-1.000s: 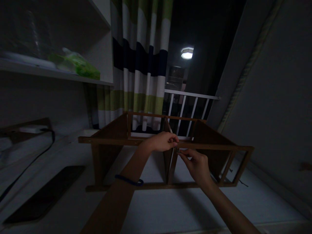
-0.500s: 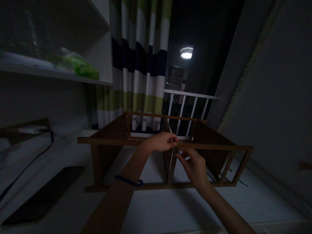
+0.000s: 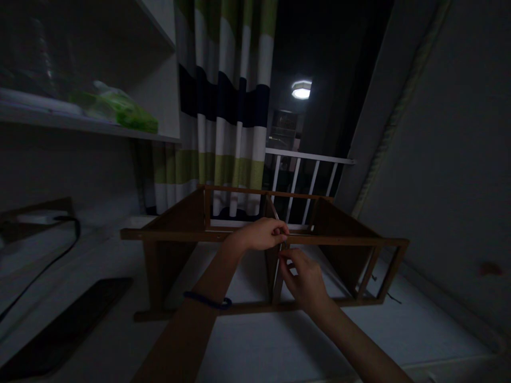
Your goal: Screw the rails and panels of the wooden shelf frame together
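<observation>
- Movement on my feed: right hand (image 3: 305, 279) has shifted left to the divider (image 3: 278, 284)'s front edge, bringing both hands, I judge, to one spot.
- Left hand (image 3: 261, 234) curls over the front rail (image 3: 315, 240); right pinches just below. I cannot tell what either grips.
- Wooden shelf frame (image 3: 351, 260) rests on white surface (image 3: 247, 340).

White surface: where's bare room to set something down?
Bare: the white surface between left forearm and right forearm, in front of the wooden frame; also right of the right forearm, short of the wall. Crowded: the frame's middle divider, with left hand and right hand there; left, a dark flat object.
</observation>
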The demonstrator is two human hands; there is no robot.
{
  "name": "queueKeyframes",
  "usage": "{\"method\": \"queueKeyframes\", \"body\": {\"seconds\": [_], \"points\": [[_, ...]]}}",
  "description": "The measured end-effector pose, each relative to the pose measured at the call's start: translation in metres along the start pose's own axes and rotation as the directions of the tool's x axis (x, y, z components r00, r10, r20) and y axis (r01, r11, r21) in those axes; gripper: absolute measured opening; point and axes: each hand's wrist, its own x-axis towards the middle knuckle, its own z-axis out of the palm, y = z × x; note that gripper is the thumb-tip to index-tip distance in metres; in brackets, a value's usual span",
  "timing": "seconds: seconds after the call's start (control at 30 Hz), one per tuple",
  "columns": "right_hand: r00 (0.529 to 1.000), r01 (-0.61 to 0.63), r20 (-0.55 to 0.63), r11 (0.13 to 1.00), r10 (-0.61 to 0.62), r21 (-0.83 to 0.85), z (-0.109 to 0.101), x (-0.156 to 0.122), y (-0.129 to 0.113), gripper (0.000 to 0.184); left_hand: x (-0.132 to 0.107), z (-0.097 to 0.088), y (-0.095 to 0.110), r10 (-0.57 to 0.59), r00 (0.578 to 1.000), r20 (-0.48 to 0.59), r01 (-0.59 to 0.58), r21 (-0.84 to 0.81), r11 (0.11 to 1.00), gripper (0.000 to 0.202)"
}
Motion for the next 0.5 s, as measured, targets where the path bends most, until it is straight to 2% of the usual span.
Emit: {"method": "queueKeyframes", "body": {"seconds": [0.07,0.13,0.3,0.4,0.5], "points": [[0.999,0.029,0.018,0.999,-0.028,-0.044,-0.001,0.0,-0.002,0.019,0.0,-0.001,0.001,-0.003,1.0,0.002,0.003,0.0,1.0,0.018],[0.998,0.064,0.026,0.985,-0.061,-0.157,-0.004,0.001,-0.003,0.021,0.0,-0.001,0.001,-0.011,1.0,0.006,0.011,-0.008,1.0,0.018],[0.988,0.138,0.014,0.856,-0.151,-0.498,-0.014,0.008,-0.008,0.016,0.001,-0.003,-0.001,-0.023,0.999,0.025,0.024,-0.05,0.998,0.018],[0.988,0.131,0.005,0.834,-0.152,-0.536,-0.018,0.014,-0.012,0.017,0.001,-0.004,-0.001,-0.035,0.999,0.04,0.038,-0.069,0.997,0.018],[0.991,0.118,-0.001,0.89,-0.132,-0.44,-0.016,0.02,-0.012,0.013,0.001,-0.005,0.002,-0.047,0.998,0.042,0.051,-0.09,0.995,0.017]]}}
